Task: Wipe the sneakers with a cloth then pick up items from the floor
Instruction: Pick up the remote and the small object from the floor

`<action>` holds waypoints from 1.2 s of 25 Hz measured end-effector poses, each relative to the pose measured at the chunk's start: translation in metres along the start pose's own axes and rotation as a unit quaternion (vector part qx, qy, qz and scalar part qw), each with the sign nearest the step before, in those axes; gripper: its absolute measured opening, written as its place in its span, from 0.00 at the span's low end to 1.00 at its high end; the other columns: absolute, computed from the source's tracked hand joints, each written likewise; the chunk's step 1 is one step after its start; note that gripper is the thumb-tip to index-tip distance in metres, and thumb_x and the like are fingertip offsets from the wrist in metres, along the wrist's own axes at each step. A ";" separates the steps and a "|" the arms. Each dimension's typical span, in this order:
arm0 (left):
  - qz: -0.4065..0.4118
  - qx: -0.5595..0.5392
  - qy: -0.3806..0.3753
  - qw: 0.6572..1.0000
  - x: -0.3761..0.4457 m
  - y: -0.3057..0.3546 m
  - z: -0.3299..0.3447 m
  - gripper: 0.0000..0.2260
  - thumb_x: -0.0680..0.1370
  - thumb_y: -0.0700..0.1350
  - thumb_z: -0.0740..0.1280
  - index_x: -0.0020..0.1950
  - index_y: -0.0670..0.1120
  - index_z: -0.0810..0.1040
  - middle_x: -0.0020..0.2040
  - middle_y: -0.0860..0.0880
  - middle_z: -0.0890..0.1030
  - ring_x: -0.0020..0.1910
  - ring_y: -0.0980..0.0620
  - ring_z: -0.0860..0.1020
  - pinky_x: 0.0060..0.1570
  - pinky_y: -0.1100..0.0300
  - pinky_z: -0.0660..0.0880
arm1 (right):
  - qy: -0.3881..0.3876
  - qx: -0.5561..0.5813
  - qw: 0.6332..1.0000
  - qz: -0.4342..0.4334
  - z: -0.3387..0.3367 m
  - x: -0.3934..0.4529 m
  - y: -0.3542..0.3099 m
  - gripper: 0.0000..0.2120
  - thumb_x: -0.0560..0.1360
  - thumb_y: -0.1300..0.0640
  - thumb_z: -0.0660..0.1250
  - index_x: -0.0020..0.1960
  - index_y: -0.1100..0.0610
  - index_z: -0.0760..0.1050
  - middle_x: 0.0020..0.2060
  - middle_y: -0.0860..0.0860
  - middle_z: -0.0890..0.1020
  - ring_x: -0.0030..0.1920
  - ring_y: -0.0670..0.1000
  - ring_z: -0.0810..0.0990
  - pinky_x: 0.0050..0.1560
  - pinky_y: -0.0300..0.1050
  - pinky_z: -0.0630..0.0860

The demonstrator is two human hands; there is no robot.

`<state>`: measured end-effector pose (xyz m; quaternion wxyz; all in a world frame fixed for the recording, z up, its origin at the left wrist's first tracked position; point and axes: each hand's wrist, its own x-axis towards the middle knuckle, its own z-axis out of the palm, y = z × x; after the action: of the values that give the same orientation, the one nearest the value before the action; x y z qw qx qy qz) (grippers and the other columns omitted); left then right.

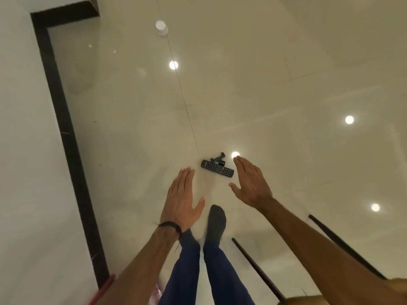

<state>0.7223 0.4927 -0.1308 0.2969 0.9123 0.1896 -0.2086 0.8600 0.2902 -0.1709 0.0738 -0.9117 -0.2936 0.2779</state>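
On the glossy floor (264,73), a remote (217,168) lies between two reaching hands.
Left hand (182,201) and right hand (252,183) are flat-fingered, holding nothing, not touching it.

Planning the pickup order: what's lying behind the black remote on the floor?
A small dark folded gadget lies just behind the remote, touching or overlapping its far edge. What it is stays unclear; the remote hides its near part. Both hands are open above.
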 end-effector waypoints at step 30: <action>-0.244 -0.333 -0.009 0.911 0.143 -0.101 0.185 0.25 0.79 0.57 0.68 0.73 0.49 0.69 0.70 0.51 0.75 0.67 0.52 0.74 0.64 0.61 0.70 | -0.043 0.159 0.985 0.044 0.235 0.142 0.033 0.21 0.70 0.50 0.73 0.57 0.55 0.70 0.50 0.50 0.76 0.48 0.50 0.75 0.44 0.39 0.68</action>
<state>0.7458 0.4853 -0.3841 0.5251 0.6836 0.4625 -0.2075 0.8422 0.3384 -0.4422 0.1932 -0.8872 -0.2083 0.3635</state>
